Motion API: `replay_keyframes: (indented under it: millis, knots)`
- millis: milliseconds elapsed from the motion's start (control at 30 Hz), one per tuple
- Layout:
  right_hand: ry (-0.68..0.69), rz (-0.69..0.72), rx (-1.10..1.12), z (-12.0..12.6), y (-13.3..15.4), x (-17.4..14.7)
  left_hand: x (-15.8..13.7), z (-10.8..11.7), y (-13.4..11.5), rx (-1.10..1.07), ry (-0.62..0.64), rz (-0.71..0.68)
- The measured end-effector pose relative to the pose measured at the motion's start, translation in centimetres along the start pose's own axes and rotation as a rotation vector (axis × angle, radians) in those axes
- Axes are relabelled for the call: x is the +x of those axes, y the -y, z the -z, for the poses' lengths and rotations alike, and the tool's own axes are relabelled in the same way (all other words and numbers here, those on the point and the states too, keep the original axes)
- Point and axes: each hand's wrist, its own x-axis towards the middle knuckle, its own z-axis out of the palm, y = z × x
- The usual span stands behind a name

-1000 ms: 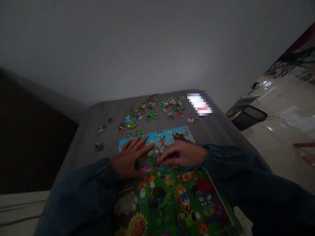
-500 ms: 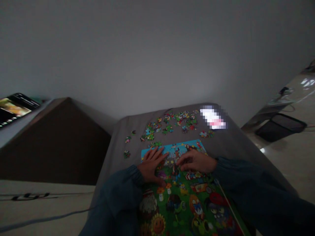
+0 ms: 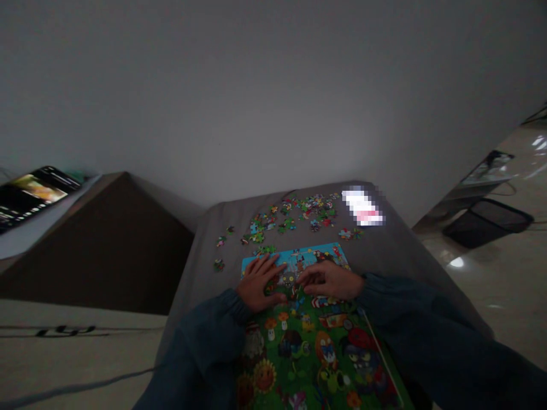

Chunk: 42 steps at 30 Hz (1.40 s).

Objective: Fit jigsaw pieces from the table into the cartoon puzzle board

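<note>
A brightly coloured cartoon jigsaw puzzle [image 3: 294,330], with a blue upper edge and green ground, lies before me on a grey cloth-covered surface. My left hand [image 3: 259,283] rests on its upper left part, palm down with the fingers spread. Over the upper middle, my right hand [image 3: 331,280] is curled, thumb and fingertips drawn together close to the picture. Whatever may be between those fingertips is too small and dark to make out. Loose puzzle pieces [image 3: 318,206] are scattered beyond the puzzle's top edge, some of them off to the left.
A lit phone [image 3: 362,206], blurred out, lies at the far right of the grey surface [image 3: 200,273]. Another phone [image 3: 38,191] sits on the brown box-like furniture [image 3: 98,239] at left. A wall stands behind. A black mesh bin [image 3: 487,222] is on the floor at right.
The view has shifted slightly, so the puzzle and hands appear a little further left. Both hands keep nearly the same place on the puzzle; the left fingers sit slightly closer together.
</note>
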Motion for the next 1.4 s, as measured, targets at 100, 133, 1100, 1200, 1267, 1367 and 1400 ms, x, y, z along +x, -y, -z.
replay_keyframes:
  millis: [100, 133, 1100, 1200, 1267, 1367, 1400]
  knots:
    - [-0.022, 0.007, 0.002, 0.1, -0.2, 0.0, -0.1, -0.2, -0.7, 0.025, -0.056, 0.010]
    - [-0.027, 0.006, 0.003, 0.2, -0.3, 0.0, -0.1, -0.2, -0.8, 0.028, -0.067, 0.010]
    - [0.090, -0.065, -0.055, -0.4, -0.2, 0.3, 0.6, -1.8, 0.3, 0.055, -0.193, -0.056]
    - [0.099, -0.077, -0.064, -0.6, -0.1, 0.2, 0.6, -1.8, 0.3, 0.052, -0.198, -0.066]
    - [0.102, -0.084, -0.081, -0.7, 0.0, 0.0, 0.6, -1.8, 0.3, 0.049, -0.201, -0.070]
    - [0.107, -0.082, -0.101, -0.8, 0.6, -0.4, 0.6, -1.7, 0.3, 0.044, -0.208, -0.068]
    - [0.108, -0.077, -0.102, -0.9, 0.8, -0.5, 0.7, -1.7, 0.3, 0.043, -0.209, -0.066]
